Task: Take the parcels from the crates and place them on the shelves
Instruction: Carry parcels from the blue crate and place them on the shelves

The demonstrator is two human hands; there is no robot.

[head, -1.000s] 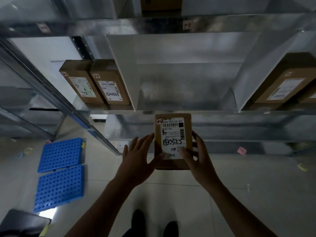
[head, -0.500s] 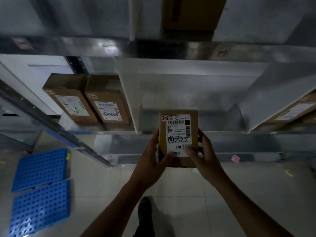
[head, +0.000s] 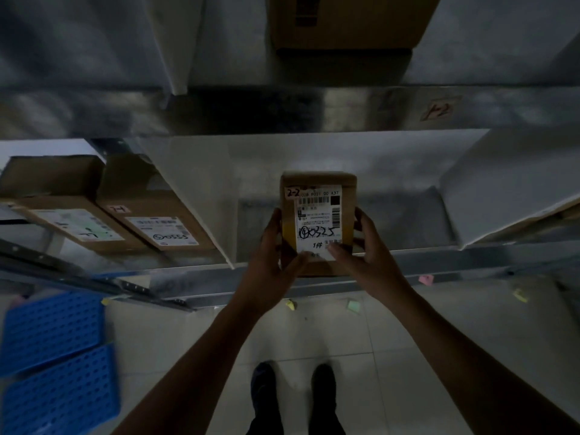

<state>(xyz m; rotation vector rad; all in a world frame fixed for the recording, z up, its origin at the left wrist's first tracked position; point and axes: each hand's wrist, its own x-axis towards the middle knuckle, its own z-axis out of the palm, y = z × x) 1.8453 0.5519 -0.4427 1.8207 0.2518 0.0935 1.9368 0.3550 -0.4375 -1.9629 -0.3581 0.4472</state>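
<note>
The metal shelf stands open beyond both hands, its front edge just under them, dividers well apart either side, while the left hand and right hand grip the labelled parcel between them.

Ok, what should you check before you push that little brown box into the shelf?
1. Grip: the left hand and right hand both hold the small brown cardboard parcel by its sides. Ok.
2. Room: the grey metal shelf bay behind it shows bare floor. Ok.
3. Right bay: the parcel's pink paper tag reads 2-2, but the handwritten tag on the upper beam is too blurred to read. Cannot tell.
4. Label: the white printed label faces outward. Ok.
5. Parcel resting on the shelf: this angle does not show it. Cannot tell.
</note>
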